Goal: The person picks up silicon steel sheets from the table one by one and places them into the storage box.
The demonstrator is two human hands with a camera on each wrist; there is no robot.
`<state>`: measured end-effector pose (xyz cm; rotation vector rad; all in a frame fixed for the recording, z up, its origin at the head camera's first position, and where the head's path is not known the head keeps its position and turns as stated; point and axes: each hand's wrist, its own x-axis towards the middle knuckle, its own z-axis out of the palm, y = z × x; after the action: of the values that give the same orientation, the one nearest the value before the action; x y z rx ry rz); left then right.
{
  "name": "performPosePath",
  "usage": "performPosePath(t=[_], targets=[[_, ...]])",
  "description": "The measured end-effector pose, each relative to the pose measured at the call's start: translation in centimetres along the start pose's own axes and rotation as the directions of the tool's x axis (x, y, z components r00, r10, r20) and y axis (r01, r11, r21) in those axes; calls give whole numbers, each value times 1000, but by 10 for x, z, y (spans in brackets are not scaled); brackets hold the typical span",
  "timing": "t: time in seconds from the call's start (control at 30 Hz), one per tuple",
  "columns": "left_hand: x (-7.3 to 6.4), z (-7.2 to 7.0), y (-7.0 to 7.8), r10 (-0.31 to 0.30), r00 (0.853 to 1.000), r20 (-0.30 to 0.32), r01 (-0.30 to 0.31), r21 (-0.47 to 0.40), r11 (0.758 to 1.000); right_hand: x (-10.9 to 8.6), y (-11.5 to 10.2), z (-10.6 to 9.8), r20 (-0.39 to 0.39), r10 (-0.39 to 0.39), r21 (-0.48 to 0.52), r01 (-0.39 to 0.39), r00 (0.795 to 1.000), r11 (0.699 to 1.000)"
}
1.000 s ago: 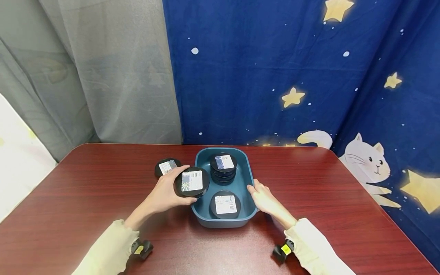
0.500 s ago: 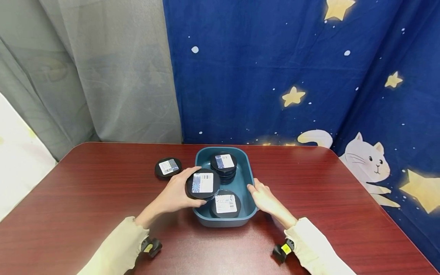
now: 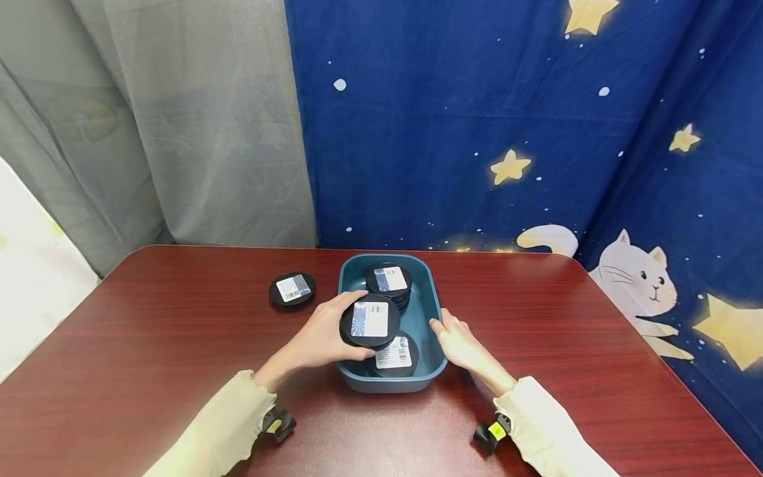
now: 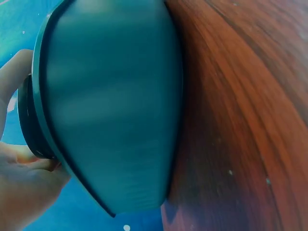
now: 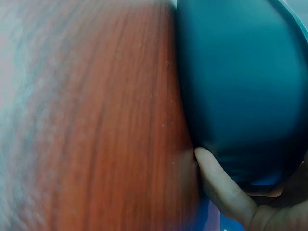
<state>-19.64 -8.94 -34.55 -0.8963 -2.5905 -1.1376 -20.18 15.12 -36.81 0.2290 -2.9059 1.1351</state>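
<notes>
My left hand (image 3: 324, 338) grips a round black container (image 3: 369, 321) with a white and blue label, thumb at the near side and fingers at the far side. It is over the left half of a teal bin (image 3: 387, 386). In the left wrist view the black container (image 4: 30, 118) shows just beyond the bin's rim (image 4: 42, 96). My right hand (image 3: 457, 343) holds the bin's right side; in the right wrist view the thumb (image 5: 221, 185) presses low on its outer wall. Inside the bin, a stack of black containers (image 3: 389, 278) stands at the back and another container (image 3: 398, 361) lies in front, partly covered.
One more round black container (image 3: 292, 289) lies on the reddish wooden table (image 3: 149, 331), left of the bin. Grey and blue star-patterned curtains (image 3: 417, 132) hang behind the table's far edge.
My left hand has moved right with the black container, from the bin's left rim to over its inside. The container left on the table is now uncovered. The right hand stays on the bin.
</notes>
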Motion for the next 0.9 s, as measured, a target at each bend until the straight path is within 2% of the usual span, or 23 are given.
performPosePath(t=[0.13, 0.4, 0.53, 0.9], targets=[[4, 4, 3, 22, 1000, 13, -22, 26, 999, 0, 0, 0, 0, 0, -2, 0, 1000, 1000], [10, 10, 5, 2, 999, 49, -5, 70, 998, 1, 1, 0, -5, -1, -6, 1, 1000, 1000], [13, 13, 7, 12, 997, 78, -20, 99, 995, 1, 2, 1, -9, -6, -10, 6, 1000, 1000], [17, 17, 11, -21, 982, 187, -1, 116, 993, 1, 1, 0, 4, 7, -5, -7, 1000, 1000]])
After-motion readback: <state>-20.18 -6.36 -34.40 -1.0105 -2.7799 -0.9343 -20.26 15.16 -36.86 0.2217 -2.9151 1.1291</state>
